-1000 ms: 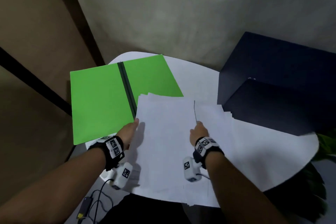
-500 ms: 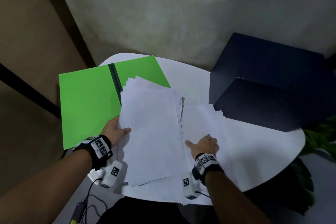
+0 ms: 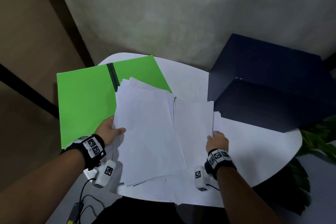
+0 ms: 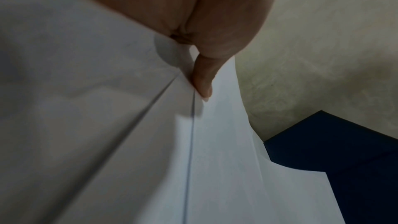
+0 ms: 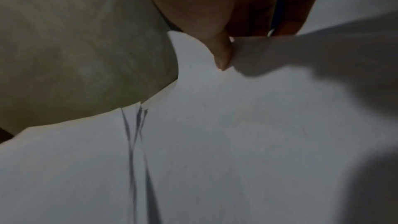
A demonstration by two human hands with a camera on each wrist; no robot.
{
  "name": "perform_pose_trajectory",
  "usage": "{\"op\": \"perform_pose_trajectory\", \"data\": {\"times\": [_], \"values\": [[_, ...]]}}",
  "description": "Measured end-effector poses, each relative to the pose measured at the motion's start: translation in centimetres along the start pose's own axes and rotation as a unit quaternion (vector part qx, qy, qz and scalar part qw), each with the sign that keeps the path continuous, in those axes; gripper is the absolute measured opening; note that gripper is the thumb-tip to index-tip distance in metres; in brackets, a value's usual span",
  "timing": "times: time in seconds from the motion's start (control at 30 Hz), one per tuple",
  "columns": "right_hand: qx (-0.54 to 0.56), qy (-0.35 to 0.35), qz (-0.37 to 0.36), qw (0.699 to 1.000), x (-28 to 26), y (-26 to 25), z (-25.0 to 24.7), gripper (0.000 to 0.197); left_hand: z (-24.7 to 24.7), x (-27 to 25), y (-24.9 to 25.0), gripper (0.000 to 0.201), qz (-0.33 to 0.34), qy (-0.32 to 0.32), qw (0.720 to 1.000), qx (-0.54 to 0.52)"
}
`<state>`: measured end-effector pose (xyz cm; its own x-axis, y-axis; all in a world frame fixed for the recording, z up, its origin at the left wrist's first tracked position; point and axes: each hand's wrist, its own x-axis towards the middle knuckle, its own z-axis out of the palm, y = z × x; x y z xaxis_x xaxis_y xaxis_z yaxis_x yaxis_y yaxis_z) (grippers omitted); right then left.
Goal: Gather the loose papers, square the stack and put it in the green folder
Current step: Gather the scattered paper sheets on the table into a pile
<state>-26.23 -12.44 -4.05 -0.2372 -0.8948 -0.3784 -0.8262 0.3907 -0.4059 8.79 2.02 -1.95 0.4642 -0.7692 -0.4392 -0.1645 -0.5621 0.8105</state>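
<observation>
An uneven stack of white papers [image 3: 145,129] is lifted off the round white table [image 3: 254,151], its far corners fanned over the open green folder [image 3: 85,103]. My left hand [image 3: 111,131] grips the stack's left edge, thumb on top [image 4: 202,81]. More white sheets [image 3: 192,122] lie flat to the right. My right hand [image 3: 217,140] pinches the right edge of those sheets, thumb [image 5: 221,54] above and fingers beneath. The folder lies flat at the table's left, dark spine [image 3: 112,76] upward.
A large dark blue box [image 3: 269,82] stands on the table's right rear, close to the loose sheets. Green plant leaves [image 3: 320,142] show past the right rim. A cable and adapter [image 3: 78,205] hang below the near edge. A grey wall lies behind.
My left hand has kept the stack raised over the folder's right half. My right hand slid rightward across the flat sheets to their right edge and now pinches it.
</observation>
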Motion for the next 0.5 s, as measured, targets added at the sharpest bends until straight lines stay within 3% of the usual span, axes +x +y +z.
{"op": "perform_pose_trajectory", "data": {"times": [0.13,0.2,0.27,0.33,0.5], "values": [[-0.08,-0.03,0.002,0.996,0.9,-0.2,0.1,0.078,0.3,-0.3,0.4,0.039,-0.003,-0.001,1.0,0.001],[-0.036,-0.036,0.021,0.998,1.0,-0.4,0.3,0.084,0.4,-0.3,0.4,0.039,-0.006,-0.005,1.0,0.002],[0.002,-0.026,0.034,0.999,0.8,-0.3,0.3,0.077,0.4,-0.4,0.4,0.04,-0.009,-0.007,1.0,0.002],[0.012,-0.01,0.019,1.0,0.4,-0.3,-0.1,0.058,0.5,-0.5,0.4,0.04,-0.011,-0.006,1.0,0.007],[-0.015,0.06,-0.091,0.994,-1.3,-0.7,-1.1,0.032,0.2,-0.3,-0.1,0.042,-0.017,-0.003,1.0,0.01]]}}
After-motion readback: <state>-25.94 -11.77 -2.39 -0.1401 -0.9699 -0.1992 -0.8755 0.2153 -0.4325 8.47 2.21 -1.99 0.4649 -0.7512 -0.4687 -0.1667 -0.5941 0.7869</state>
